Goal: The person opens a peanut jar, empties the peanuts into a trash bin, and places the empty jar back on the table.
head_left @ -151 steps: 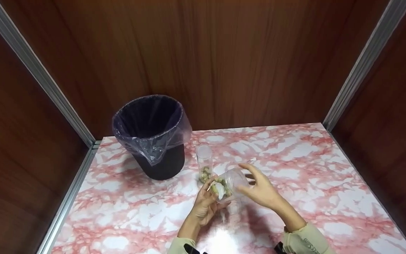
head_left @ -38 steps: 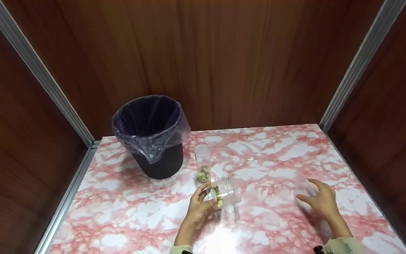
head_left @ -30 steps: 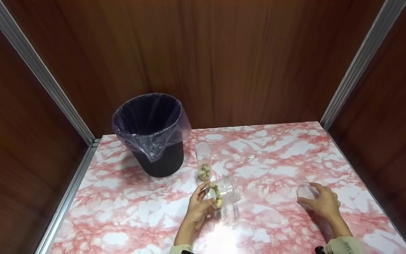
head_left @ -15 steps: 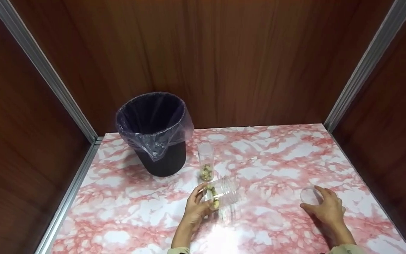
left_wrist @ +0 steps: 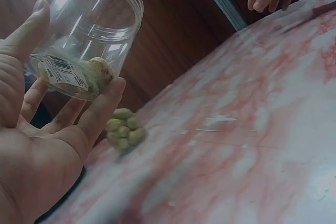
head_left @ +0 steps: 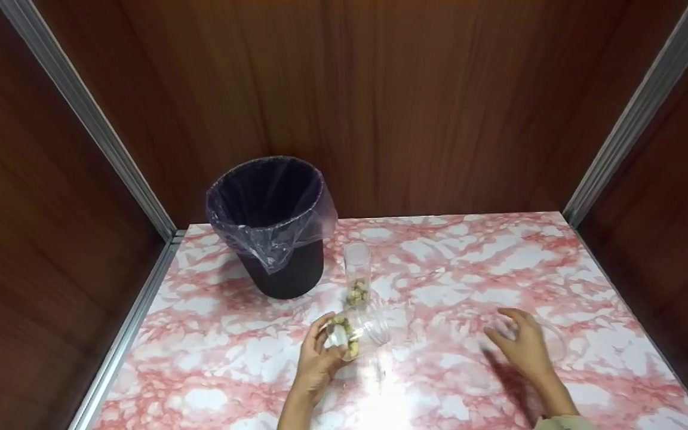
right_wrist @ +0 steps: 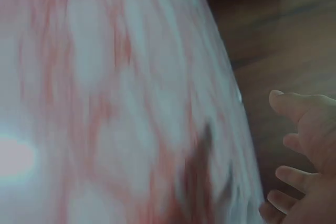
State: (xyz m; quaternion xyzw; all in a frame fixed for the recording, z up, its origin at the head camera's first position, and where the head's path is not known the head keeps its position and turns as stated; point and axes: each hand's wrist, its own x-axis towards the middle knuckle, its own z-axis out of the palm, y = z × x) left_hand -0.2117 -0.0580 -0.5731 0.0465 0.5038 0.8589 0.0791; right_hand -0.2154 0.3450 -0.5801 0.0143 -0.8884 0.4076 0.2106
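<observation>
My left hand [head_left: 315, 365] grips a clear plastic screw-neck jar [left_wrist: 97, 11] by its base, tilted with its uncovered mouth to the right. Yellow-green rounded pieces [left_wrist: 101, 72] lie at its bottom, beside a white barcode label [left_wrist: 62, 71]. Apart from it, my right hand [head_left: 523, 349] holds nothing, thumb and fingers spread over the table. A clear round lid [head_left: 554, 341] lies just right of that hand, its outline faint. Behind the gripped jar stands a tall, narrow clear jar [head_left: 357, 266], upright, with similar pieces at its bottom.
A black bin [head_left: 289, 272] with a translucent purple liner stands at the back left. Small white scraps [left_wrist: 223, 118] lie on the pink-and-white marbled table [head_left: 469, 376]. Dark wood panels [head_left: 409, 107] enclose the back and sides.
My right hand has taken the lid off the jar to the right, let it go on the table, and moved back left. My left hand keeps the jar and has shifted slightly left.
</observation>
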